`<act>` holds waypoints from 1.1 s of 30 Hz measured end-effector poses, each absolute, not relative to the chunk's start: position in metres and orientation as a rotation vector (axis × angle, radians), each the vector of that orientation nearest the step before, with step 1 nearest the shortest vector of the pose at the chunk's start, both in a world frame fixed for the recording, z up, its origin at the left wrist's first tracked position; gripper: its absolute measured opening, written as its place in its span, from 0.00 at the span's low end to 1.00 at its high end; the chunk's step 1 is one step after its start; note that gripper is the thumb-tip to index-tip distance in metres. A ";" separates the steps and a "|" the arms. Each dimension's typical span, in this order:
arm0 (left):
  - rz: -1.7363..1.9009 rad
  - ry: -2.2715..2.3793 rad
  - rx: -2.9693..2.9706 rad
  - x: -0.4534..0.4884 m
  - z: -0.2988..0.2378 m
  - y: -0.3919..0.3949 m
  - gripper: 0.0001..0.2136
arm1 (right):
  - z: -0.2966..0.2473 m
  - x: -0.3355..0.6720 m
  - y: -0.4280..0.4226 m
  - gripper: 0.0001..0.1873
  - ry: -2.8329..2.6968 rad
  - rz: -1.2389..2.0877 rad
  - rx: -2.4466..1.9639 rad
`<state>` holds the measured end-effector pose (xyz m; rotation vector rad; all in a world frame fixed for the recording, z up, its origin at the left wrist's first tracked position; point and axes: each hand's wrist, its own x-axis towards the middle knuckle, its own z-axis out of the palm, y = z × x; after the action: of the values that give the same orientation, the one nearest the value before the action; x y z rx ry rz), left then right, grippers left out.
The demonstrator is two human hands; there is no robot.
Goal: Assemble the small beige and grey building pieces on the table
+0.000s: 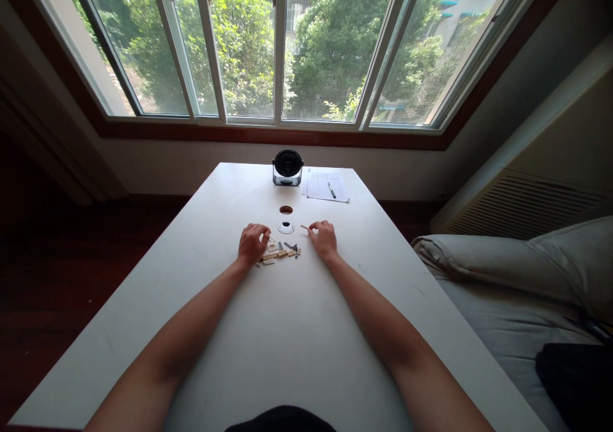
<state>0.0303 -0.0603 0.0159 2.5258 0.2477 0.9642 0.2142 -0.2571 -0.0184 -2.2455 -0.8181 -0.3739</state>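
Several small tan and dark building pieces (281,252) lie in a loose pile on the white table (287,330). My left hand (252,243) rests at the pile's left edge with its fingers curled; whether it holds a piece is hidden. My right hand (324,237) sits to the right of the pile and pinches a small tan piece (304,227) between thumb and fingers. Just beyond the pile is a round white cap (286,228), and a little farther an open round hole (286,209) in the tabletop.
A small black desk fan (288,166) stands at the table's far edge, with a sheet of paper (325,186) and a pen (331,189) to its right. A bed with a grey pillow (517,260) lies along the right side. A wide window (278,49) fills the back.
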 end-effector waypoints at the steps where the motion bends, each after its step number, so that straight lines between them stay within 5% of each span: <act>1: 0.964 0.257 2.515 0.030 0.016 -0.060 0.11 | -0.021 0.220 -0.258 0.05 -0.766 -0.356 -2.301; 33: 0.694 0.562 2.365 0.038 -0.004 -0.041 0.11 | -0.014 0.223 -0.233 0.14 -0.850 -0.439 -2.592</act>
<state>0.0378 -0.0406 -0.0042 2.3655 0.5615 0.6940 0.2233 -0.2327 -0.0138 -2.5923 -0.8504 -0.4388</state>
